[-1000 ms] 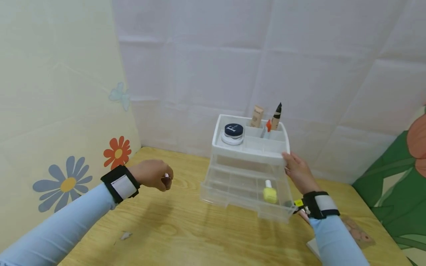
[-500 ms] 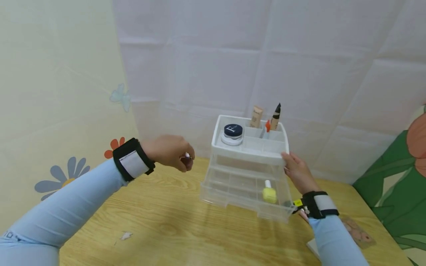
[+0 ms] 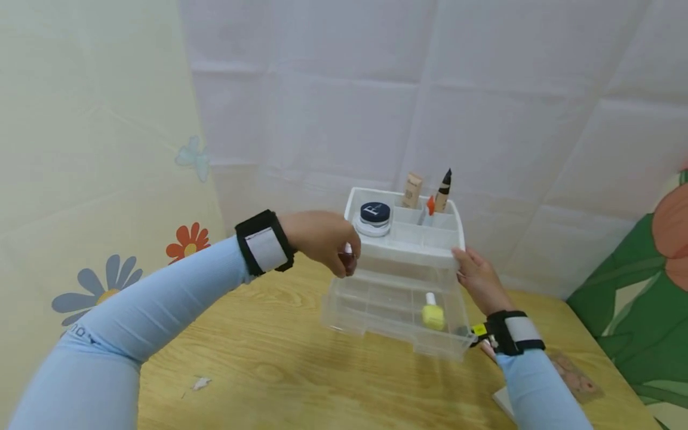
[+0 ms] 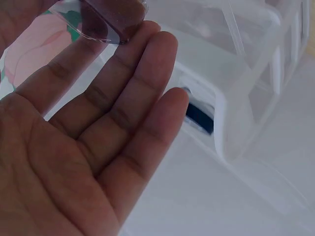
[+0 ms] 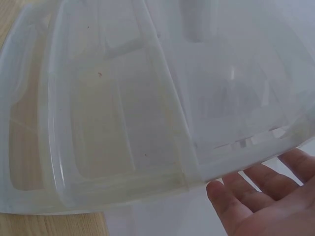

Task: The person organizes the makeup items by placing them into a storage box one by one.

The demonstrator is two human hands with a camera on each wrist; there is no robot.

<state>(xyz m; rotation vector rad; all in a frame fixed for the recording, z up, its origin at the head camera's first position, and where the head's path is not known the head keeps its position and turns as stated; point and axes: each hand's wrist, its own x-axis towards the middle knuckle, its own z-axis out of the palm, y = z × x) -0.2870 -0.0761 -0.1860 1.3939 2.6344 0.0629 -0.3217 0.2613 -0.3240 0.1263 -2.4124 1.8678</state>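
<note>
My left hand (image 3: pixel 322 236) pinches a small bottle of dark red nail polish (image 3: pixel 348 261) with a pale cap, at the left side of a white and clear plastic makeup organizer (image 3: pixel 400 248). In the left wrist view the glass nail polish bottle (image 4: pixel 118 19) sits at the fingertips, the other fingers nearly straight. The right hand (image 3: pixel 481 280) grips the organizer's right edge, and the right wrist view has its fingertips at the clear wall. A drawer (image 3: pixel 371 310) stands pulled out at the front. Inside it, on the right, is a yellow nail polish bottle (image 3: pixel 433 317).
On the organizer's top tray stand a dark-lidded jar (image 3: pixel 375 211), a beige tube (image 3: pixel 412 190), a black-tipped tube (image 3: pixel 443 190) and an orange-tipped item (image 3: pixel 430 206). A pinkish flat case (image 3: pixel 575 377) lies by the right sleeve. A paper scrap (image 3: pixel 201 383) rests on the wooden table (image 3: pixel 258 370).
My left hand has moved up and right with the nail polish bottle, from left of the organizer to its left edge. The right hand keeps its grip in nearly the same place.
</note>
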